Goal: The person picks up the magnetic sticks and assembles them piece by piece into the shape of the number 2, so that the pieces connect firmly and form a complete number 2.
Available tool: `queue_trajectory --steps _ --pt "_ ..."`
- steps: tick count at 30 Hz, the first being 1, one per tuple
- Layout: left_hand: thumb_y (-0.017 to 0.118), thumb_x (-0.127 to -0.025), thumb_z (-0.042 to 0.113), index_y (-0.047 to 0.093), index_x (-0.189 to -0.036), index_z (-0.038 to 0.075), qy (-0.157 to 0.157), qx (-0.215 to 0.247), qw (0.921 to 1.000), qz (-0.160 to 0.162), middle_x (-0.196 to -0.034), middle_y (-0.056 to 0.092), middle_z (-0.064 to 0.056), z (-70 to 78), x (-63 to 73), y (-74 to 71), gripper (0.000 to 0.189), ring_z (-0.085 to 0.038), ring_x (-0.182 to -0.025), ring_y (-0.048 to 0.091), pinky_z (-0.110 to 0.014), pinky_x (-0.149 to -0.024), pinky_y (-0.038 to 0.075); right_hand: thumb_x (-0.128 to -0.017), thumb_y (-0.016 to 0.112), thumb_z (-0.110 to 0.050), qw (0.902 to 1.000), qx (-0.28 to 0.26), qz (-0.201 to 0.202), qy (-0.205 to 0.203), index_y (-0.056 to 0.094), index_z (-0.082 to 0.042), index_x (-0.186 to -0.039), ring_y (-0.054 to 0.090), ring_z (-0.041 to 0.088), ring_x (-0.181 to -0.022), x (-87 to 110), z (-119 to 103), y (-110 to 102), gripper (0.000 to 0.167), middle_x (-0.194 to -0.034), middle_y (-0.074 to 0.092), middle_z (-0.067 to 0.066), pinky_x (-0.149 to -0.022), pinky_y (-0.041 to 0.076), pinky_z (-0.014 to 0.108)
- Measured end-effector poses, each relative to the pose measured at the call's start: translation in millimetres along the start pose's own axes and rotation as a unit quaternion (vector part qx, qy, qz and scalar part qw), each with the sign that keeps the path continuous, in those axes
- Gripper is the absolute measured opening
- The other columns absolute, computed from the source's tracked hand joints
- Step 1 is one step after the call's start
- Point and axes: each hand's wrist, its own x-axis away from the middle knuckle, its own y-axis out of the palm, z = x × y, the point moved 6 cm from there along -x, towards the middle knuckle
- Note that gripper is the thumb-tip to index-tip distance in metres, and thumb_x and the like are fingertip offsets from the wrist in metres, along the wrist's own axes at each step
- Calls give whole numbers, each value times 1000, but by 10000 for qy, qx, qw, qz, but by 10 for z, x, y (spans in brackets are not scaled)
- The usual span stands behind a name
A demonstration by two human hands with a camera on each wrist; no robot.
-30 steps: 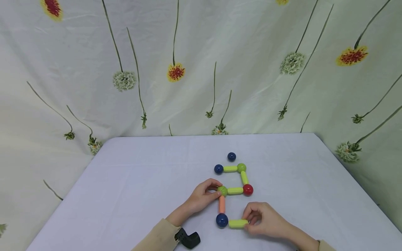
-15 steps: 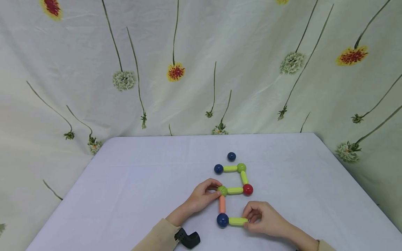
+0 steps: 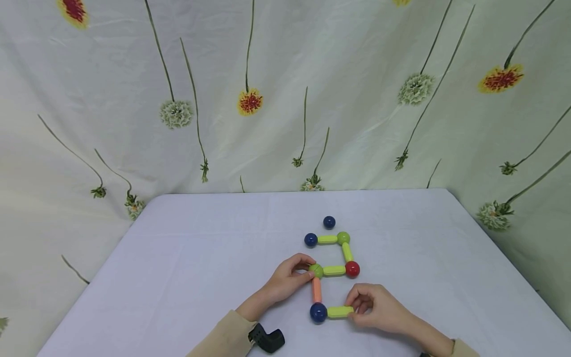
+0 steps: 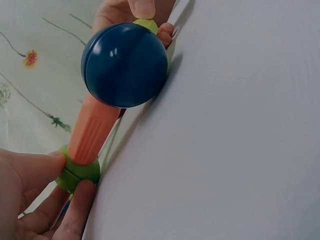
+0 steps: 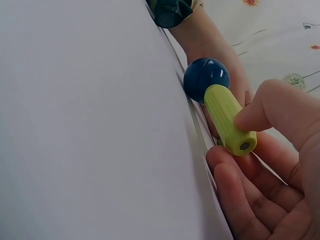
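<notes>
My left hand (image 3: 287, 281) pinches a green ball (image 4: 80, 172) between thumb and fingers. From that ball an orange magnetic rod (image 3: 316, 290) runs down to a blue ball (image 3: 318, 313). My right hand (image 3: 379, 308) holds the free end of a yellow-green magnetic rod (image 5: 224, 116) between thumb and fingers; its other end meets the blue ball. Another yellow-green rod (image 3: 334, 270) links the green ball to a red ball (image 3: 352, 269). Above it, a further rod (image 3: 347, 252) leads to a second green ball (image 3: 343, 238), joined by a top rod (image 3: 327, 239) to a blue ball (image 3: 311, 240).
A loose blue ball (image 3: 329, 222) lies just beyond the joined pieces on the white-covered table (image 3: 214, 267). A flower-print cloth (image 3: 285, 99) hangs behind the table's far edge. A black wrist device (image 3: 267, 339) sits at the left sleeve.
The rod in my right hand has closed the small gap to the lower blue ball. That ball has shifted slightly right, tilting the orange rod a little. My left hand stays in place.
</notes>
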Motion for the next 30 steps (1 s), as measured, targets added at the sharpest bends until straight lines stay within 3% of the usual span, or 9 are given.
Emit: queue_trajectory --steps 12,30 --pt "62 -91 16 59 -111 7 30 3 10000 -37 -109 61 -4 -5 6 -11 22 -20 -104 57 -23 -80 49 -76 72 -9 9999 65 -112 14 66 -12 -90 60 10 -73 -8 45 -78 15 -84 65 4 -64 53 26" --pt "62 -91 15 60 -111 8 -8 -7 10000 -31 -109 61 -4 -8 2 -11 21 -21 -105 57 -23 -81 49 -81 73 -15 9996 6 -269 -99 68 -12 -93 61 10 -76 -19 57 -114 13 -85 66 1 -66 53 26"
